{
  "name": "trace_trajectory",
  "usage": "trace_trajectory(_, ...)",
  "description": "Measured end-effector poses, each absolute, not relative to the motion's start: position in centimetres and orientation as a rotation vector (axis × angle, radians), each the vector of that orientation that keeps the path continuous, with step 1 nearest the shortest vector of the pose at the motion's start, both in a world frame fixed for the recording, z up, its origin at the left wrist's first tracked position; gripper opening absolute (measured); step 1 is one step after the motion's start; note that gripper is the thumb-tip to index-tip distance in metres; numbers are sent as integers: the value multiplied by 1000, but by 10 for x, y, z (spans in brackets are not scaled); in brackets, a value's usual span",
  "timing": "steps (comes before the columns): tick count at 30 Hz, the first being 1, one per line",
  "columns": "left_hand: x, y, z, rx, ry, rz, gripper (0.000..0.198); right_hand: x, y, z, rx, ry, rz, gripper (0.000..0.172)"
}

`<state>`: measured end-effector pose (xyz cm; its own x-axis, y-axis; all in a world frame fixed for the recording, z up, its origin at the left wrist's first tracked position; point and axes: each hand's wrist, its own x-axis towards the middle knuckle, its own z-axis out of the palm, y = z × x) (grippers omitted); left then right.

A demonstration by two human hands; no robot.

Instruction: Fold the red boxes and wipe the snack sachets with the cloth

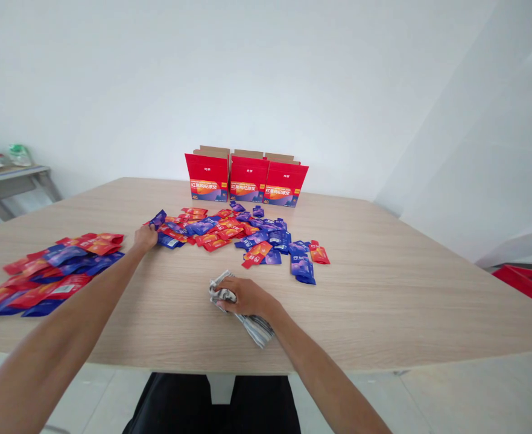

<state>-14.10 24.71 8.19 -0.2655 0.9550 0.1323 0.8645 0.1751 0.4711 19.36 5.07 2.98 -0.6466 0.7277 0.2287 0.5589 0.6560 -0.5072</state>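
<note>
My left hand (146, 237) reaches to the left end of a loose pile of red and blue pouches and is closed on a blue pouch (158, 219), lifted slightly at that edge. Near the front of the table, my right hand (248, 296) grips a crumpled grey-and-white striped cloth (257, 330) resting on the tabletop. The mixed pile's red pouches (216, 244) lie mostly left of centre. Blue pouches (301, 265) gather toward its right end, beside a single red pouch (319, 252).
Three red boxes (248, 179) with raised flaps stand in a row behind the pile. Overlapping rows of pouches (67, 286) lie at the left of the wooden table (383, 289). A side table (12, 175) stands far left; a red object (526, 284) sits at the right edge.
</note>
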Motion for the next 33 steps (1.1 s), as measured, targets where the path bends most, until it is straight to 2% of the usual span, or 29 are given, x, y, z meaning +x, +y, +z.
trace_trajectory(4,-133,229,81,1628,2393,965,47,196,55,26,-1010,-2434,492,27)
trace_trajectory(8,-104,198,81,1605,2096,1245,41,201,60,25,-1028,-2230,359,20)
trace_trajectory(12,-57,159,76,1782,1716,1157,29,210,64,32,-998,-1862,209,17)
trace_trajectory(16,-13,127,63,1931,1376,990,26,222,69,38,-1016,-1613,105,18)
trace_trajectory(21,16,115,52,2021,1089,1121,13,232,75,34,-1070,-1637,143,19)
trace_trajectory(24,24,116,46,1806,1054,1227,27,232,77,31,-1050,-1696,193,20)
trace_trajectory(28,36,114,34,1152,992,1307,37,224,74,26,-1019,-1730,253,21)
trace_trajectory(33,43,108,28,616,882,1229,28,206,68,17,-978,-1891,206,17)
